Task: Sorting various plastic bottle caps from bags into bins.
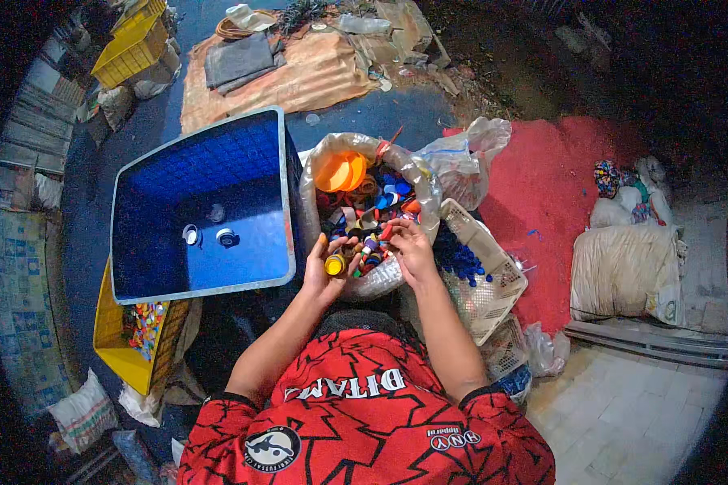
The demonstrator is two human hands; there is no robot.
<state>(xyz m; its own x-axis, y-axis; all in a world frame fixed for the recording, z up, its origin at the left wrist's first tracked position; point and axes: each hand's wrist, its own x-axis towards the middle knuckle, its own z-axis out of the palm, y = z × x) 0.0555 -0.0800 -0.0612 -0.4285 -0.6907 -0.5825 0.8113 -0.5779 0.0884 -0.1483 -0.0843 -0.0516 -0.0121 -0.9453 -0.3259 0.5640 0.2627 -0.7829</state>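
My left hand is cupped around a yellow plastic cap at the near left rim of a clear plastic sack. Over the sack, my right hand pinches a small red cap between thumb and fingers. Mixed plastic caps in blue, red, orange and other colours fill the sack, with large orange lids at its far side. Left of it is a blue plastic crate with a few white caps on its floor.
A beige perforated basket with dark blue caps stands at the right. Below the blue crate, a yellow crate holds mixed caps. A red mat, a clear bag and a stuffed beige sack lie farther right.
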